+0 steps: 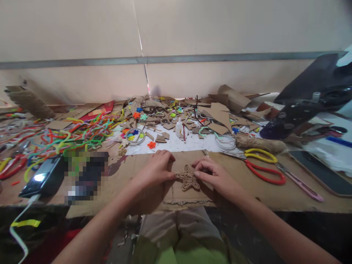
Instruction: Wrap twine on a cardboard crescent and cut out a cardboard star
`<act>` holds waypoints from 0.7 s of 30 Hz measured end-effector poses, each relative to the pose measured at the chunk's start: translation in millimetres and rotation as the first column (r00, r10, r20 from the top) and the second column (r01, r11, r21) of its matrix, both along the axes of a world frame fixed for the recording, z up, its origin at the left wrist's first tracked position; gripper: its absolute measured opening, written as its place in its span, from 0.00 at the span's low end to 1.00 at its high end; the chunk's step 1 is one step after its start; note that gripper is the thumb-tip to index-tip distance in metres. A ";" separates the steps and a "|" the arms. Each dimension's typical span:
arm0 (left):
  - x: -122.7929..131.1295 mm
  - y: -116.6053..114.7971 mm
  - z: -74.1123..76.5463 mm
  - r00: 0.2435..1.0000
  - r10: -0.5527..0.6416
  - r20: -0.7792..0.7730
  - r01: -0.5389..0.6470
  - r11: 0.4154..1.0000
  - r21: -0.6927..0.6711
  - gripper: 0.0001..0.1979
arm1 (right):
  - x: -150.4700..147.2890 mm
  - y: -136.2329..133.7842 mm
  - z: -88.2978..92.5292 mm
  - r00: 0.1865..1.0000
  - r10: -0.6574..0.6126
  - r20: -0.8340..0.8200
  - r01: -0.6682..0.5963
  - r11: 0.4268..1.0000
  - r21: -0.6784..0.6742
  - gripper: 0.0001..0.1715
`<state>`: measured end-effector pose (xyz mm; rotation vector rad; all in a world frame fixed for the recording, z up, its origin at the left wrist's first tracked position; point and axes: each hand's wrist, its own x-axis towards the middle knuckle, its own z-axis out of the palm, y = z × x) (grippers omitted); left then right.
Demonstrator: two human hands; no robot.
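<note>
A brown star wound from twine [188, 179] lies on the cardboard sheet [126, 192] in front of me. My left hand [161, 168] is at the star's left tip, its thumb and bent fingers closed around that point. From the other side, my right hand [213, 174] pinches the star's upper right edge between thumb and curled fingers. Some fingertips of both hands are hidden behind the hands themselves. Beyond the hands stand a small clear glue bottle [179, 128] and a thin dark red pencil [184, 134].
Scissors with red and yellow handles [265, 172], a pink-handled tool [302, 185] and a dark phone [324, 172] lie at right. Colourful pipe cleaners [82, 130] and a black power bank [44, 176] are at left. Cardboard scraps [220, 115] pile up behind.
</note>
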<state>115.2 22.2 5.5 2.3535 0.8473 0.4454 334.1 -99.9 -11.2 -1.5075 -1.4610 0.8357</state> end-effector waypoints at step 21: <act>6.6 -56.5 -5.7 0.471 0.716 0.515 0.160 0.505 -0.848 0.23 | -18.7 -21.4 13.7 0.935 -0.227 -0.272 0.266 0.957 0.116 0.11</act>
